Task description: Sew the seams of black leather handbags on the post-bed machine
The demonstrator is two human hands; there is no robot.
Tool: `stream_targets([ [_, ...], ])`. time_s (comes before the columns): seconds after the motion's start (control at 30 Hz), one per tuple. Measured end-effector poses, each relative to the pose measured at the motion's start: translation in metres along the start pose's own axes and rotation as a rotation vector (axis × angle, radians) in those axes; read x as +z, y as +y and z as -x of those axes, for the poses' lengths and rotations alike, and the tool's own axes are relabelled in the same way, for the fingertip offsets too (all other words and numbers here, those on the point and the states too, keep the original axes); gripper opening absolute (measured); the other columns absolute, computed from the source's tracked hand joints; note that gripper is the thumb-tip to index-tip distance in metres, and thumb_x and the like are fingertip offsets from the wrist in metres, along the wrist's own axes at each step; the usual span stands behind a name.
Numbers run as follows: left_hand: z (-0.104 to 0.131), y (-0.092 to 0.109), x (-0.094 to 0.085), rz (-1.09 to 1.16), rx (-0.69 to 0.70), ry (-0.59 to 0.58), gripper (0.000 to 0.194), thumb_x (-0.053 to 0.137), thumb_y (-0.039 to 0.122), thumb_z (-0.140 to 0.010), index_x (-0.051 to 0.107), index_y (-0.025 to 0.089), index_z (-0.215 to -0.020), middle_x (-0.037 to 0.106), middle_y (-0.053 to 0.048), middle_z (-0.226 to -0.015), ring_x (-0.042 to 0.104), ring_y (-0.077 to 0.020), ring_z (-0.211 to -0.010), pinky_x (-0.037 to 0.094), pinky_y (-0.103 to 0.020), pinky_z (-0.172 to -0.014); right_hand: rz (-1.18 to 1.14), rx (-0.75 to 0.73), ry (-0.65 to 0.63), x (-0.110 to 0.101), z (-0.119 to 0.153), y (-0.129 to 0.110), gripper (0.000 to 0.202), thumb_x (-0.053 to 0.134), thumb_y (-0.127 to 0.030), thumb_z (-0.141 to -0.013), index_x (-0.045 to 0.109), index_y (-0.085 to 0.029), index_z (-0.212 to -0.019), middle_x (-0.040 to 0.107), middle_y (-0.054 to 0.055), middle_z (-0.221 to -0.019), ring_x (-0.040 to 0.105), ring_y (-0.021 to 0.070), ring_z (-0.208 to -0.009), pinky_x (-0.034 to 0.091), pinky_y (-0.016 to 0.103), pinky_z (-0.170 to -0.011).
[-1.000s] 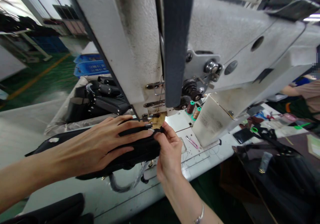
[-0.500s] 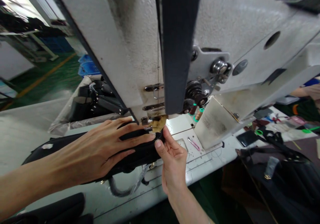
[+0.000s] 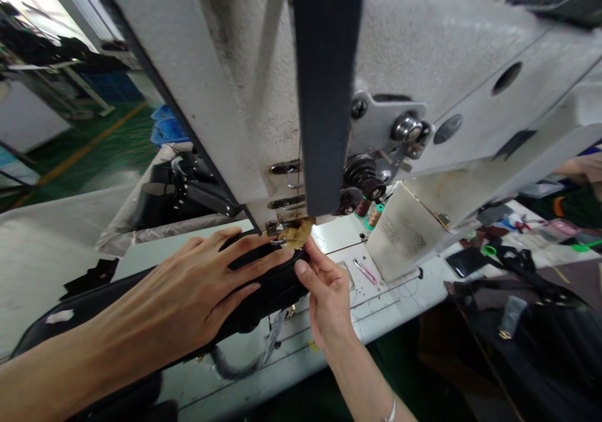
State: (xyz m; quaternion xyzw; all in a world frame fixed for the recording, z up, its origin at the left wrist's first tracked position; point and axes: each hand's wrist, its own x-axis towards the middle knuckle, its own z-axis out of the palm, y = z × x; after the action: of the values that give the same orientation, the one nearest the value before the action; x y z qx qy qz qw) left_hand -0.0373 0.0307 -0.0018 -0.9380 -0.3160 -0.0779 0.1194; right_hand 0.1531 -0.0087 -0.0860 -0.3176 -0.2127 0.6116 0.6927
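A grey-white sewing machine (image 3: 254,83) fills the upper middle. Under its needle area lies a black bag (image 3: 277,290), stretched along the bed toward the lower left. Spread flat across the bag, my left hand (image 3: 211,278) presses it with fingers apart, the fingertips close to the presser foot. My right hand (image 3: 329,284) pinches the bag's edge between thumb and fingers, just right of the needle area. A tan piece (image 3: 297,234) shows beside the foot; its kind is unclear. From the bag's near side hangs a plastic-wrapped handle (image 3: 235,369).
Pink-handled tweezers (image 3: 365,271) lie on the machine bed, with thread spools (image 3: 375,215) behind. A dark phone (image 3: 465,261) and another black bag (image 3: 550,328) are at the right. Black goods (image 3: 188,190) fill a grey-lined holder behind; blue crates (image 3: 168,126) stand beyond.
The black bag has shifted slightly, showing more at the lower left and near my right hand. Both hands keep their hold, and the view has moved a little.
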Motion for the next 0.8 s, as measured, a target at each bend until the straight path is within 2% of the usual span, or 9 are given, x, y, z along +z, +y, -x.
stream_targets([
  [0.2,0.002,0.013,-0.001,-0.037,-0.063,-0.002,0.065,0.045,0.033,-0.101,0.017,0.047,-0.159,0.06,-0.004,-0.137,0.057,-0.0264,-0.116,0.052,-0.043,-0.088,-0.016,0.003,-0.006,-0.003,0.0,0.0,0.043,0.083,-0.023,-0.078,0.075,-0.025,-0.12,0.066,0.004,-0.139,0.054,0.0259,-0.14,0.029,0.048,-0.127],
  [0.43,0.007,0.023,-0.001,-0.025,-0.144,-0.018,0.066,0.044,0.035,-0.101,0.016,0.047,-0.159,0.058,-0.002,-0.143,0.056,-0.0267,-0.122,0.055,-0.046,-0.091,-0.017,0.019,0.009,-0.012,0.001,0.004,0.041,0.081,-0.023,-0.079,0.076,-0.024,-0.119,0.067,0.005,-0.138,0.054,0.0259,-0.139,0.029,0.047,-0.127],
  [0.63,0.003,0.04,0.0,-0.01,-0.26,-0.042,0.065,0.044,0.035,-0.1,0.017,0.048,-0.158,0.054,0.001,-0.149,0.055,-0.028,-0.125,0.056,-0.05,-0.091,-0.011,0.078,0.06,-0.025,0.003,0.011,0.034,0.079,-0.024,-0.08,0.078,-0.023,-0.114,0.069,0.006,-0.135,0.057,0.0263,-0.137,0.03,0.046,-0.126],
  [0.8,0.001,0.051,-0.004,0.004,-0.322,-0.046,0.061,0.043,0.037,-0.098,0.026,0.045,-0.157,0.054,0.0,-0.15,0.058,-0.0283,-0.121,0.058,-0.049,-0.087,0.027,0.087,0.14,-0.039,0.004,0.014,0.034,0.079,-0.027,-0.08,0.079,-0.022,-0.113,0.07,0.007,-0.133,0.056,0.0259,-0.138,0.028,0.045,-0.126],
])
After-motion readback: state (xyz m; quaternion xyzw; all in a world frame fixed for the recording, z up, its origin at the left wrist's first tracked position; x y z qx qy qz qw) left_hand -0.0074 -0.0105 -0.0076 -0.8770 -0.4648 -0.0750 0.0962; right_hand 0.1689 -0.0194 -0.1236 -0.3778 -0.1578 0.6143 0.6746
